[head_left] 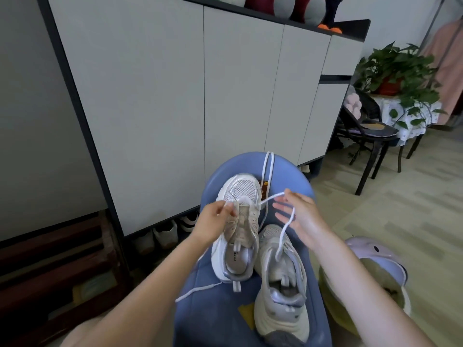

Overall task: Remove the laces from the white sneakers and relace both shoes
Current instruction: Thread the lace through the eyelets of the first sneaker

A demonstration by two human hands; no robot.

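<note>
Observed 2 white sneakers on a blue padded seat (288,176), toes pointing far. Left sneaker (238,229) found lying partly across the right sneaker (280,279), touching it. Left hand (215,219) noted at the left sneaker's eyelets, fingers pinching one lace (271,196) close to the tongue. Same lace seen running right to the right hand (298,211): pinched at the fingertips, remaining fingers loosely spread, free end hanging down over the right sneaker. Recorded a second lace (266,166) doubled over the seat's far edge, and a lace end (195,291) trailing off the near left of the seat. Grey cabinet (175,96) standing behind; potted plant (395,71) far right.
</note>
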